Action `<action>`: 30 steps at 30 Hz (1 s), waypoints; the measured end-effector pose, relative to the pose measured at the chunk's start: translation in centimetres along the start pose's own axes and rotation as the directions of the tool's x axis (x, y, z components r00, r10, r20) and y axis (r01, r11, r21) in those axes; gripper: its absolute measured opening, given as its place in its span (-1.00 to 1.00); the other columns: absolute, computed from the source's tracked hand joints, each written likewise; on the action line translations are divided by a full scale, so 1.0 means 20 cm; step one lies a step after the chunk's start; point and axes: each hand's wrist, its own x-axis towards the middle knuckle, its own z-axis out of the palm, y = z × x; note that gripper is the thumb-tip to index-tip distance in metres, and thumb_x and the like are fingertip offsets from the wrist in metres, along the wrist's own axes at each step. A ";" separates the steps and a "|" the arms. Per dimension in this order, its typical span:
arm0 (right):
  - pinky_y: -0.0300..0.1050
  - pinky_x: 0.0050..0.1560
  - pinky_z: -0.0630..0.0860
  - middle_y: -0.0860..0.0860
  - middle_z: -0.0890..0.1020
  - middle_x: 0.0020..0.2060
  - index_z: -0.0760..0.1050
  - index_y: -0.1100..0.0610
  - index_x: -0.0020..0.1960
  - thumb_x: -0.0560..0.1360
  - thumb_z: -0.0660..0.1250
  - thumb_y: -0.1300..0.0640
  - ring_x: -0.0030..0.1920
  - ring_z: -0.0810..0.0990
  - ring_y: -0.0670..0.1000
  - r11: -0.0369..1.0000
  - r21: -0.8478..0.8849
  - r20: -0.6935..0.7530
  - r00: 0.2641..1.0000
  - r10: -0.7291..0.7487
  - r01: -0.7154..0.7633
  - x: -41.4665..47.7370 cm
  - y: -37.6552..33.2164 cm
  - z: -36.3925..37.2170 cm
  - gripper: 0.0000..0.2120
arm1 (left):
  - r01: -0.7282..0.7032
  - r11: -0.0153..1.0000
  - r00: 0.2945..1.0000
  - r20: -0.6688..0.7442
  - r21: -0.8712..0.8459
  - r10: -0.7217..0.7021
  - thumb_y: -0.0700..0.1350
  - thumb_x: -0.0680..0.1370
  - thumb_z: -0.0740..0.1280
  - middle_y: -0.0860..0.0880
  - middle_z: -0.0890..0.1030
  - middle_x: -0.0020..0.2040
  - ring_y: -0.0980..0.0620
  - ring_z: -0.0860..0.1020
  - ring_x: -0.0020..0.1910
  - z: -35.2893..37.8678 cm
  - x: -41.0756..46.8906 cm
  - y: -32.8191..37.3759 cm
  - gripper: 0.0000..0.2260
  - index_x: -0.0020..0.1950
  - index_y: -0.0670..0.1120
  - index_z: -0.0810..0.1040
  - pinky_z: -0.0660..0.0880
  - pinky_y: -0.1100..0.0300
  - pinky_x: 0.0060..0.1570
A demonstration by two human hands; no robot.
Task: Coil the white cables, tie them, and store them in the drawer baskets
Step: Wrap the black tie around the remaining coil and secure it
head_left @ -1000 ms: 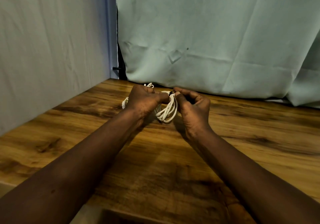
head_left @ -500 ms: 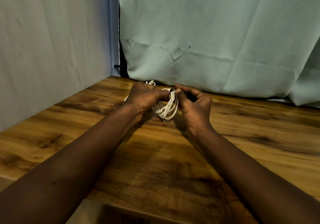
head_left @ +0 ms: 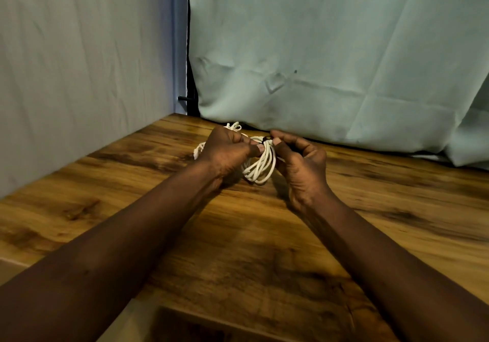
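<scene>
Wooden desk [head_left: 370, 209], far edge under a pale curtain [head_left: 330, 50]: white cable coil [head_left: 260, 165] hung between both hands, loops drooping desk-ward, left hand [head_left: 227, 151] and right hand [head_left: 301, 167] pinching its top where a dark tie [head_left: 266, 140] sat, equally near.

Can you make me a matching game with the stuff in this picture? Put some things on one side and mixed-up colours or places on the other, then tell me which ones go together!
Things:
1. coiled cable
2. table
3. curtain
4. wall sheet

Colours and places:
A. pale green, hanging behind the table
B. grey, on the left side
C. white, gripped by the left hand and the right hand
D. brown wood, beneath the hands

Pairs: 1-C, 2-D, 3-A, 4-B.
</scene>
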 end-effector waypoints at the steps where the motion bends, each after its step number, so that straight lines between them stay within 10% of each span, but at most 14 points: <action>1: 0.15 0.18 0.64 0.12 0.76 -0.10 0.70 0.17 -0.02 0.53 0.43 0.39 -0.05 0.71 0.10 1.000 -0.007 0.002 1.000 -0.006 0.006 0.00 0.00 0.00 -0.83 | -0.004 1.000 1.000 -0.022 0.026 0.005 -0.26 0.45 0.55 -0.14 0.73 -0.29 -0.02 0.68 -0.35 0.01 0.01 -0.01 -0.96 -0.15 -0.22 0.74 0.63 0.10 -0.25; 16: -0.13 -0.08 0.68 0.14 0.72 0.00 0.62 0.16 0.12 0.50 0.41 0.49 -0.05 0.73 -0.01 0.995 -0.082 0.130 0.990 -0.048 0.059 -0.03 0.01 0.02 -0.69 | -0.109 0.992 0.990 -0.094 -0.064 0.103 -0.16 0.58 0.42 -0.16 0.73 -0.17 -0.20 0.72 -0.11 0.03 0.04 -0.06 -0.88 -0.14 -0.10 0.68 0.64 -0.26 0.06; 22: -0.09 0.05 0.67 0.11 0.69 0.04 0.57 0.18 0.18 0.43 0.55 0.38 0.03 0.71 0.02 0.959 -0.249 0.090 0.989 -0.117 0.136 0.00 -0.01 0.01 -0.63 | -0.258 0.964 0.946 -0.183 0.070 0.267 -0.12 0.62 0.40 -0.04 0.71 -0.16 0.02 0.68 -0.16 0.01 0.03 -0.04 -0.93 -0.06 -0.05 0.64 0.65 0.04 -0.07; 30: -0.38 -0.07 0.49 -0.07 0.62 0.03 0.43 -0.05 0.23 0.41 0.46 0.37 0.00 0.61 -0.17 0.670 -0.531 0.367 0.853 -0.370 0.519 -0.02 -0.11 -0.05 -0.48 | -0.600 0.723 0.794 0.139 0.343 0.592 -0.18 0.52 0.52 0.11 0.73 -0.12 0.14 0.70 -0.13 -0.10 0.00 0.03 -0.91 0.00 -0.02 0.73 0.65 0.00 -0.03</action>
